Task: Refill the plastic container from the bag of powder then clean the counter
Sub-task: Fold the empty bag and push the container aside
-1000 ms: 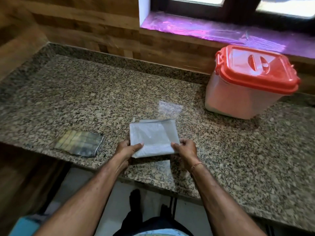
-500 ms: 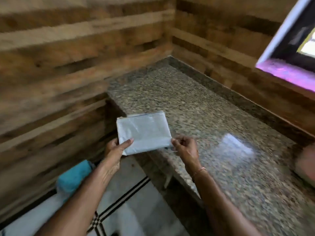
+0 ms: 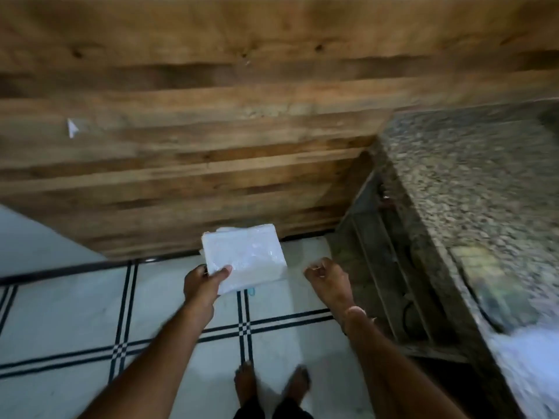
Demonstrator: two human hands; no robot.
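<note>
Head view, near to far. Nearest the camera, 2 bare feet (image 3: 272, 385) stand on the tiled floor (image 3: 75, 322), which is crossed by dark double lines. Above the feet, the left hand (image 3: 203, 284) holds the folded bag (image 3: 245, 258) by its near left corner, thumb on top: its grip is closed on the bag. The right hand (image 3: 328, 275), just right of the bag, is apart from it, fingers loosely curled on nothing.

Change: 1 second ago both hands held the bag over the surface (image 3: 472, 182), with the lidded container at its right; half a second ago the view had swung left. Now the right hand has let go, the bag hangs over the floor left of the surface, and the container is out of view. The person has turned from the surface toward the wood-panelled wall (image 3: 211, 131) beyond the bag.

Reading: the flat, folded bag suggests the refill is done and the bag is being carried off, probably for disposal; cleaning the surface seems to remain.

No brand, label or writing is legible; the frame is motion-blurred.
</note>
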